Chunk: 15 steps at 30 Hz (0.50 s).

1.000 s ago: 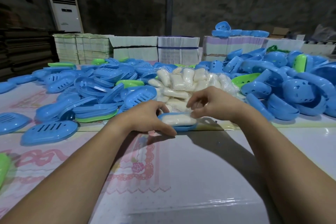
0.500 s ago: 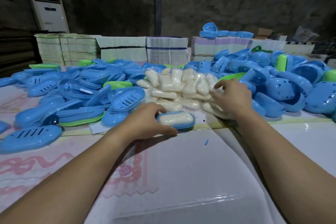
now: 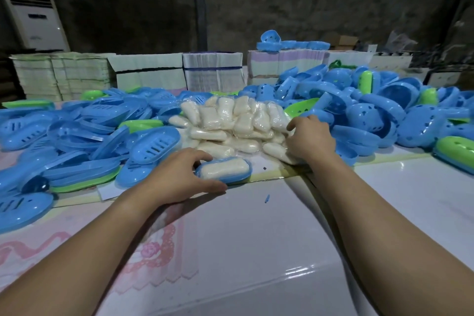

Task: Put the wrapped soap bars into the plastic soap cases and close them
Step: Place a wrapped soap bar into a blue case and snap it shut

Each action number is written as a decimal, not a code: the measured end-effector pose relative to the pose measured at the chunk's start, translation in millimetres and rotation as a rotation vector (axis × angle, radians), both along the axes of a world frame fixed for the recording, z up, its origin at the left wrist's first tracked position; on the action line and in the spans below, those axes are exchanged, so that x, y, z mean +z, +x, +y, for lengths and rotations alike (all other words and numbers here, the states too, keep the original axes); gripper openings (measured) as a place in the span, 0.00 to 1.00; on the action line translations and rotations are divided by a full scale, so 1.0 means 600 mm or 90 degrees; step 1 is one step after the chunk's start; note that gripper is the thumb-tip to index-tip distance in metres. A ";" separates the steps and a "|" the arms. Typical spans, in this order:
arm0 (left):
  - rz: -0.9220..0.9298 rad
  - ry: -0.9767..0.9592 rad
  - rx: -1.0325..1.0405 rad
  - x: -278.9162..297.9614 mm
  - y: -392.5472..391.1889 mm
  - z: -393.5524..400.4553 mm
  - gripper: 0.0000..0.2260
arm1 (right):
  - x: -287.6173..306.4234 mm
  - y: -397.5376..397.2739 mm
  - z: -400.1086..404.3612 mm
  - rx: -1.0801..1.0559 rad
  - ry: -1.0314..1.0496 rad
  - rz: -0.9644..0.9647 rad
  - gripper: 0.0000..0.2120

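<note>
Across the table (image 3: pixel 256 251) the loose blue case halves (image 3: pixel 415 120) look light, stiff and slick, so I'd take one by its rim. The heap of wrapped soap bars (image 3: pixel 230 120) lies centre, film slippery, bars firm; my right hand (image 3: pixel 311 140) rests on its right edge, fingers curled, though I cannot tell whether it pinches anything. Nearest me, my left hand (image 3: pixel 184 174) grips the filled case (image 3: pixel 225 169), lidless, long axis running left to right.

My one camera sits on my head, facing forward and down. My left hand (image 3: pixel 179 177) lies nearest; beyond my right hand (image 3: pixel 311 140) it reaches the far wall (image 3: pixel 256 7).
</note>
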<state>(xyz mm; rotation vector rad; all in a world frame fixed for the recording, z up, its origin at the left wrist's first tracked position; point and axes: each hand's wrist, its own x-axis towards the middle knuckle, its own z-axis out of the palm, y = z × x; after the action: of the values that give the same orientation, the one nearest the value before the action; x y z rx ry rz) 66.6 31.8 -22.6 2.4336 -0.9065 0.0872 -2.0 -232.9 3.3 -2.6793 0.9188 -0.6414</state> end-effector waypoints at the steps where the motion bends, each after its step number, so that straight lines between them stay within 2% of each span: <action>1: -0.001 -0.001 -0.002 0.000 0.000 0.000 0.43 | 0.000 0.000 -0.003 0.003 0.003 0.000 0.16; 5: 0.001 0.004 -0.005 0.000 0.000 0.000 0.43 | 0.002 -0.003 -0.011 0.022 0.028 -0.043 0.17; 8: -0.002 0.006 -0.003 -0.001 0.000 0.000 0.43 | 0.012 -0.005 -0.003 0.047 0.002 -0.176 0.18; 10: -0.001 0.002 -0.003 -0.001 -0.001 -0.001 0.43 | 0.019 -0.007 0.015 0.123 0.016 -0.316 0.20; 12: 0.003 -0.002 0.002 -0.002 -0.001 0.000 0.45 | 0.030 -0.013 0.045 0.218 0.113 -0.446 0.25; 15: 0.005 0.004 0.010 -0.003 0.000 0.000 0.47 | 0.044 -0.024 0.086 0.340 0.333 -0.578 0.30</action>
<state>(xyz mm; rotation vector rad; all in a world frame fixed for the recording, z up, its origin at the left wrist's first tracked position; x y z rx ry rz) 66.4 32.0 -24.2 2.4451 -0.8848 0.0800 -16.7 -181.4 29.5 -1.7262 0.0826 -1.1233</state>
